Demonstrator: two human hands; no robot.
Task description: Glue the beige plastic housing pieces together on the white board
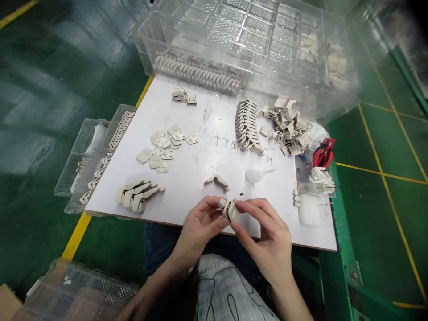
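Note:
Near the front edge of the white board [200, 187], my left hand [202, 223] and my right hand [267, 229] pinch one small beige plastic part [230, 210] between thumbs and fingers. Its far end shows a rounded tip; the lower side is partly behind my fingertips. Just beyond lies a bent beige piece [218, 181]. A white squeeze bottle [254, 176] with a thin nozzle rests on its side to the right. Flat beige plates [162, 145] lie loosely at the left, with a row of bent beige pieces [137, 195] nearer me.
A nested row of beige parts [246, 125] stands beside a heap of beige clips [290, 125]. Clear plastic trays [247, 26] stack along the back. Red-handled pliers [323, 154] and a white block [309, 209] sit at the right. More trays [78, 165] stand left, below the board.

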